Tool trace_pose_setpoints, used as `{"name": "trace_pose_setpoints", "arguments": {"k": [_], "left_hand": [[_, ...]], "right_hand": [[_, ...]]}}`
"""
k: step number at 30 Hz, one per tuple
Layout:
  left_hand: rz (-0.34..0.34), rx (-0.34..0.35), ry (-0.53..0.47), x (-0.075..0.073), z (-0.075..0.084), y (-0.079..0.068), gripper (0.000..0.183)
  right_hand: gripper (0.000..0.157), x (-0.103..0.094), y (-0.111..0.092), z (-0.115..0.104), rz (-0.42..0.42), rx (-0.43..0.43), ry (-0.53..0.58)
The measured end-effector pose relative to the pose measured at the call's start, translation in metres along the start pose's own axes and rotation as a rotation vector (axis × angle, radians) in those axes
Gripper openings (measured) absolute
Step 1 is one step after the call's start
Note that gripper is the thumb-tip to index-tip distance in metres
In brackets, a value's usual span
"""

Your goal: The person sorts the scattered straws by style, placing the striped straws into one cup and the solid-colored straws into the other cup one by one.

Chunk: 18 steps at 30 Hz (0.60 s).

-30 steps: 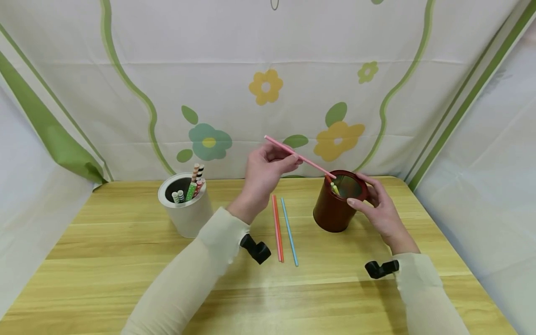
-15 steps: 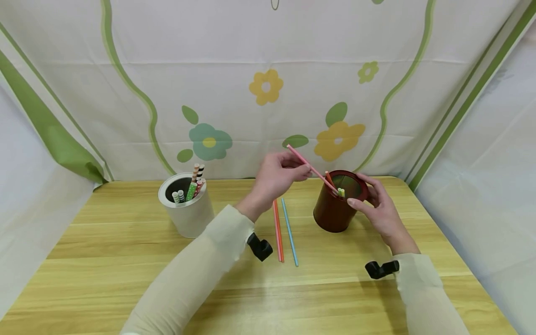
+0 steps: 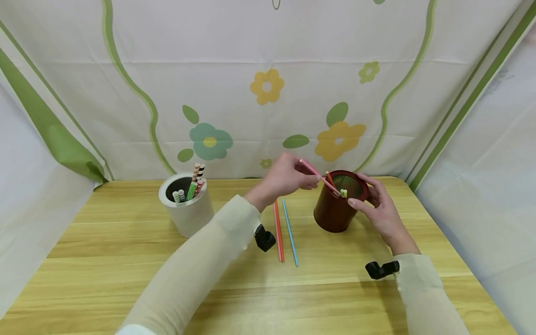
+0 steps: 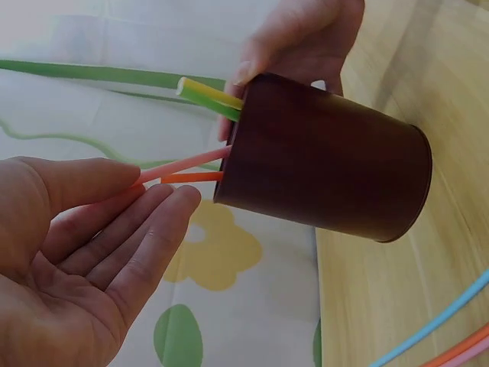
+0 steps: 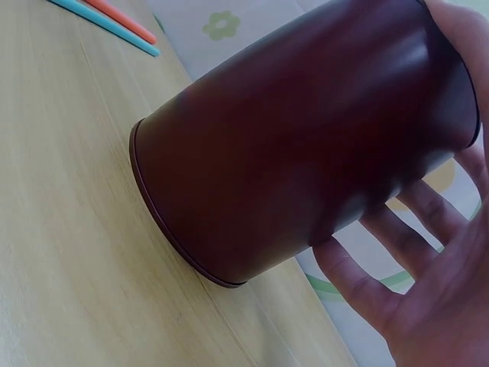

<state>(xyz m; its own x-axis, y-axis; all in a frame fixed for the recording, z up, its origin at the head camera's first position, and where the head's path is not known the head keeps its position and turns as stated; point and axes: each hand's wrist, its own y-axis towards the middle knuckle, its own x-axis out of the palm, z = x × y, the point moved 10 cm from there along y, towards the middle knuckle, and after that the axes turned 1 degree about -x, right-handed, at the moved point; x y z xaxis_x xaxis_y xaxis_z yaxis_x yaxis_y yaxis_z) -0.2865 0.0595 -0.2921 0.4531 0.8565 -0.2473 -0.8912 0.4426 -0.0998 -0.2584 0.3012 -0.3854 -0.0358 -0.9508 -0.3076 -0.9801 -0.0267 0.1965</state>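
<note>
My left hand (image 3: pixel 289 176) pinches a pink straw (image 3: pixel 330 186) between thumb and fingers. The straw slants down to the right, its lower end inside the mouth of a dark red cup (image 3: pixel 333 214). An orange straw (image 4: pixel 195 177) stands in that cup, and in the left wrist view a yellow straw (image 4: pixel 214 92) and a green straw (image 4: pixel 210 102) poke out near the opposite side. Thumb and fingers of my right hand (image 3: pixel 378 209) grip the cup by its right side at the rim. The cup stands upright on the table.
A white cup (image 3: pixel 190 221) holding several patterned straws (image 3: pixel 195 175) stands on the left. Between the cups, a pink straw (image 3: pixel 277 232) and an orange straw (image 3: pixel 280 232) lie side by side, with a blue straw (image 3: pixel 290 232) just right of them. A flowered curtain (image 3: pixel 234 102) hangs behind the table.
My left hand has moved right and down, bringing the pink straw's lower end from above the dark red cup's rim into its mouth. My right hand and the cup have stayed put.
</note>
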Motion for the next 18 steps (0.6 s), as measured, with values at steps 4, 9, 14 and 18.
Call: {"name": "trace_pose_setpoints", "arguments": {"k": [4, 9, 14, 18], "left_hand": [[-0.002, 0.002, 0.022, 0.005, 0.000, 0.004, 0.013], [-0.013, 0.001, 0.054, 0.013, -0.001, 0.010, 0.014], [0.007, -0.001, 0.054, 0.019, -0.010, 0.014, 0.009], [0.013, -0.009, 0.020, 0.026, -0.017, 0.016, 0.007]], "right_hand": [[0.071, 0.000, 0.000, 0.000, -0.002, 0.005, 0.002], [0.071, 0.000, 0.000, 0.000, 0.000, 0.012, -0.007], [0.071, 0.001, -0.001, 0.000, 0.000, 0.010, -0.008], [0.071, 0.001, -0.001, -0.001, 0.000, 0.005, 0.005]]}}
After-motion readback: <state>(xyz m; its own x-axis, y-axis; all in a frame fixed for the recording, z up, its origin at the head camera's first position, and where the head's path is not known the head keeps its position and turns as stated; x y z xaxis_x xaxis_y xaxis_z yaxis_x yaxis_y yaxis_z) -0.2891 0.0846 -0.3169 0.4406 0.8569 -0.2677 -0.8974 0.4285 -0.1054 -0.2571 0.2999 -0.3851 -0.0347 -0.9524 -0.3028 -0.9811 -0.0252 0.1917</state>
